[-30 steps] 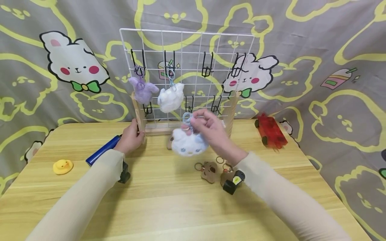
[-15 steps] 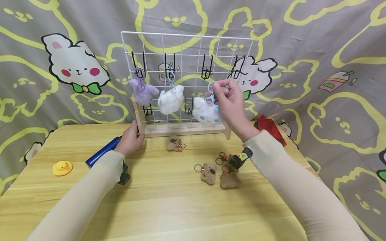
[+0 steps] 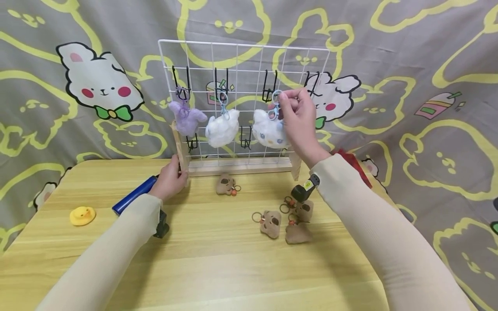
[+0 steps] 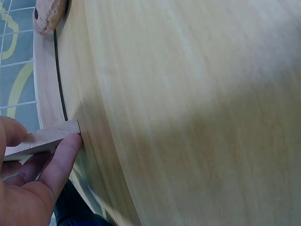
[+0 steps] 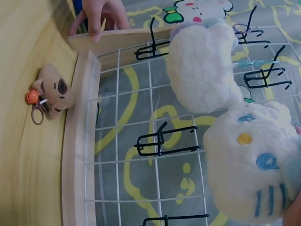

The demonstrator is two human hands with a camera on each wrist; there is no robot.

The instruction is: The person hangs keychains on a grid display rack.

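Observation:
My right hand (image 3: 300, 123) pinches the pale blue ring of a white plush keychain (image 3: 267, 133) with blue eyes and a yellow nose. The ring is level with a black hook (image 3: 268, 94) on the white wire grid rack (image 3: 249, 46); whether they touch I cannot tell. My left hand (image 3: 170, 180) grips the rack's wooden side foot (image 4: 42, 140), fingers and thumb on opposite faces. From hooks further left hang a purple plush keychain (image 3: 186, 120) and another white plush keychain (image 5: 202, 68), its back turned outward.
Brown plush keychains lie on the table (image 3: 218, 268): one (image 3: 225, 185) before the rack, several (image 3: 270, 224) at right. A yellow rubber duck (image 3: 82, 215) and a blue object (image 3: 134, 195) lie at left. A red toy car (image 3: 355, 166) is partly behind my right sleeve.
My right hand has carried the white plush keychain up and to the right, from low before the rack to the upper hook row. My left hand stays on the rack's side.

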